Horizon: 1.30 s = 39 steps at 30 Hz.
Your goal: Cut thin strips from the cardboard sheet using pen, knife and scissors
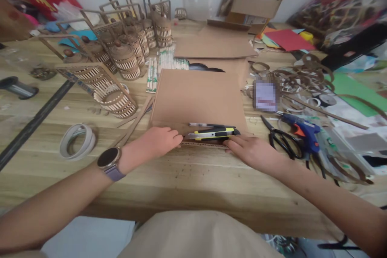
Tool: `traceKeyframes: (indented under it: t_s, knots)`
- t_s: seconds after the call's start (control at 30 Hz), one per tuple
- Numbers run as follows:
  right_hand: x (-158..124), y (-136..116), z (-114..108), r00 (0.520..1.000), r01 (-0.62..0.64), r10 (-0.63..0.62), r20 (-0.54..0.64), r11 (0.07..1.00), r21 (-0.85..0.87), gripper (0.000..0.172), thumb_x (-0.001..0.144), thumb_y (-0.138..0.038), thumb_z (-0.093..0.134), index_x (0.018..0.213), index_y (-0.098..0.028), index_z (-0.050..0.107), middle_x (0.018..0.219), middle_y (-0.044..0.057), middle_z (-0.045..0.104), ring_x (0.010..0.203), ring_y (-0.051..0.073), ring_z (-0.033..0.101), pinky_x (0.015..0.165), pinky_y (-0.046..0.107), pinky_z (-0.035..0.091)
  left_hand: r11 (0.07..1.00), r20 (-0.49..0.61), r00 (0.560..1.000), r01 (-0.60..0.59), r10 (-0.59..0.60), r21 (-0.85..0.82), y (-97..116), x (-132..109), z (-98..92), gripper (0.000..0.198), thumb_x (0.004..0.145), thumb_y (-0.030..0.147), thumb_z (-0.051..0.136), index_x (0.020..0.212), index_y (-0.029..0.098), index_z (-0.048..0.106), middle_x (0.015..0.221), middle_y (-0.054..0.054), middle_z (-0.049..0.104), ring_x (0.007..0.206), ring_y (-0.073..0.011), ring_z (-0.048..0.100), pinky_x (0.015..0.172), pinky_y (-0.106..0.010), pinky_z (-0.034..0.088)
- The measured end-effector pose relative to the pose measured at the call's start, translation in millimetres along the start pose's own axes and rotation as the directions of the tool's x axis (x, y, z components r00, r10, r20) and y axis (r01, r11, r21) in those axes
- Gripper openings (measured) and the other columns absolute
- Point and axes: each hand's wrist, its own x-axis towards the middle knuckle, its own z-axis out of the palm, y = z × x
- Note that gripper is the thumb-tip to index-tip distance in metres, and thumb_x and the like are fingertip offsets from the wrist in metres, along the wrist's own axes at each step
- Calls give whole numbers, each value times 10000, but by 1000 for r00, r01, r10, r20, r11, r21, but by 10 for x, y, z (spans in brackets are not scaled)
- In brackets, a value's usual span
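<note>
A stack of brown cardboard sheets (199, 92) lies on the table in front of me. My left hand (165, 140) is closed at the left end of its near edge, fingertips pressed together. At the right end of that edge is my right hand (249, 151), its fingers bent over the cardboard. Between the hands, a narrow strip of corrugated edge shows. A yellow and black utility knife (211, 133) with its blade showing rests on the cardboard, close to both hands. Just beyond it lies a pen (208, 125). The undersides of my fingers are hidden.
Several small woven baskets with handles (127, 62) stand at the back left. A tape roll (77, 142) and wire spool (18, 87) are on the left. To the right lie scissors (281, 139), a blue glue gun (305, 131) and curled brown strips (308, 72). Behind is an open carton (255, 6).
</note>
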Motion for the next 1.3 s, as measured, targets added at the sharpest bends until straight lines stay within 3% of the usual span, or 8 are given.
traceKeyframes:
  t_s: [0.37,0.5,0.63,0.8,1.03,1.13,1.2,1.3]
  knots:
    - [-114,-122,6,999,-32,24,-46,985,-168,368,933,-23,447,1242,-158,594,784,41,712,654,167,609,548,306,425,931,-251,967,61,34,360,174,-82,-10,200,900,7,443,813,178,501,608,18,500,528,-137,507,452,-260,341]
    - [-71,-87,37,994,-22,8,-113,991,-129,248,1001,-155,461,1192,-126,615,754,42,699,671,174,616,591,309,445,950,-251,968,80,-2,301,157,-54,34,172,990,117,427,858,165,527,655,-2,540,577,-148,529,487,-270,348]
    - [-26,-66,56,986,-47,41,-160,998,-33,317,1042,-337,437,1083,-112,655,746,53,692,701,178,631,639,306,449,987,-244,969,66,-28,150,146,-56,86,447,1057,489,326,936,133,569,754,-59,609,661,-189,565,538,-302,371]
    - [4,-57,55,983,-79,89,-159,995,69,263,1037,-288,458,995,-140,672,757,39,695,734,161,653,653,285,443,996,-275,959,85,-71,40,136,-35,100,322,1069,282,347,913,145,591,751,-35,623,685,-171,564,560,-300,344]
    - [-17,-111,61,978,-142,162,-135,979,147,203,1005,-281,529,1012,-161,693,813,42,731,748,175,664,667,309,493,993,-274,955,120,-110,20,166,-14,13,357,1051,269,427,735,175,564,645,-12,596,628,-178,562,502,-303,347]
    - [-96,-243,94,977,-100,121,-178,988,121,223,980,-210,563,1157,-129,672,960,75,757,850,200,663,760,340,520,986,-244,965,123,-91,117,366,-126,16,218,1009,162,457,969,118,667,838,-73,720,740,-194,650,542,-302,443]
    - [-171,-345,115,978,-98,117,-171,989,113,320,971,-163,555,1281,-121,625,1082,106,746,945,224,651,799,363,520,969,-197,978,113,-69,220,550,-220,50,332,931,30,443,1190,60,649,1144,-169,729,958,-230,699,617,-301,512]
    - [-241,-430,97,986,-111,124,-116,988,110,358,991,-195,520,1333,-126,600,1160,125,722,1008,241,629,816,374,520,938,-95,986,159,-136,308,777,-313,114,444,890,11,438,1293,27,623,1306,-232,654,1146,-298,676,824,-357,574]
